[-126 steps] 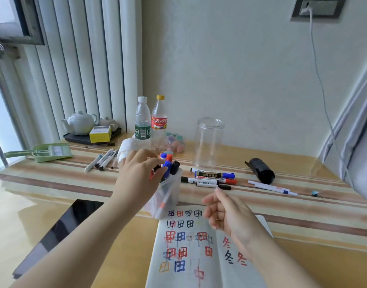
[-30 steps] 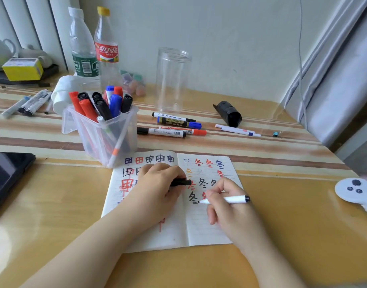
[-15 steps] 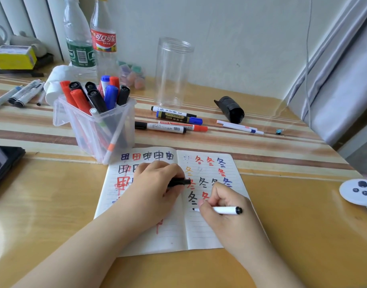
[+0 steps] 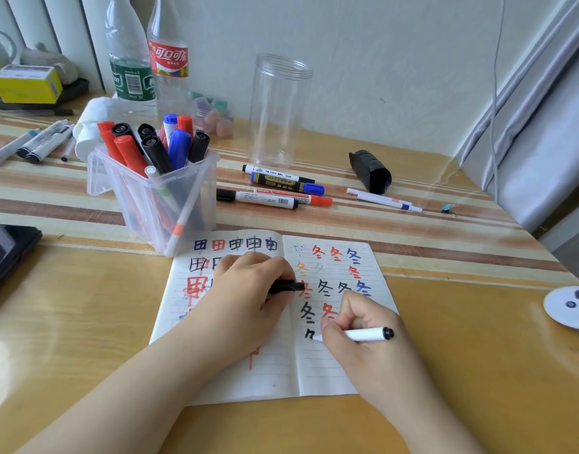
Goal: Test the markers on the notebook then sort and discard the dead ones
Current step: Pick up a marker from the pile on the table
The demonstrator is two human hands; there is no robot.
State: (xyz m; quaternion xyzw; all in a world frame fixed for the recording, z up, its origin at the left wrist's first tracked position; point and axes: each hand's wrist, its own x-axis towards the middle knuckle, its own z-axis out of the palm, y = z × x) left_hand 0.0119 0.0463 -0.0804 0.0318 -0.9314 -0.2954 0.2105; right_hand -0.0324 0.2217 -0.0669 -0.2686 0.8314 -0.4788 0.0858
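An open lined notebook (image 4: 334,368) lies on the desk, covered in red, blue, black and orange test characters. My right hand (image 4: 363,335) grips a thin white marker (image 4: 366,334) whose tip touches the right page beside a fresh black stroke. My left hand (image 4: 252,290) rests on the left page and holds a black cap (image 4: 288,286). A clear plastic bin (image 4: 157,204) above the notebook holds several red, black and blue markers. Several capped markers (image 4: 275,188) lie behind the notebook.
A tall clear jar (image 4: 278,109), two bottles (image 4: 150,60), a black roll (image 4: 370,172), two thin pens (image 4: 383,199) and grey markers (image 4: 36,145) at far left stand on the striped cloth. A dark tablet (image 4: 6,253) sits at the left edge, a white controller (image 4: 569,306) at right.
Earlier my left hand was at the marker bin. Over the last second my right hand has moved down the right page, and a new black stroke has appeared at the marker tip.
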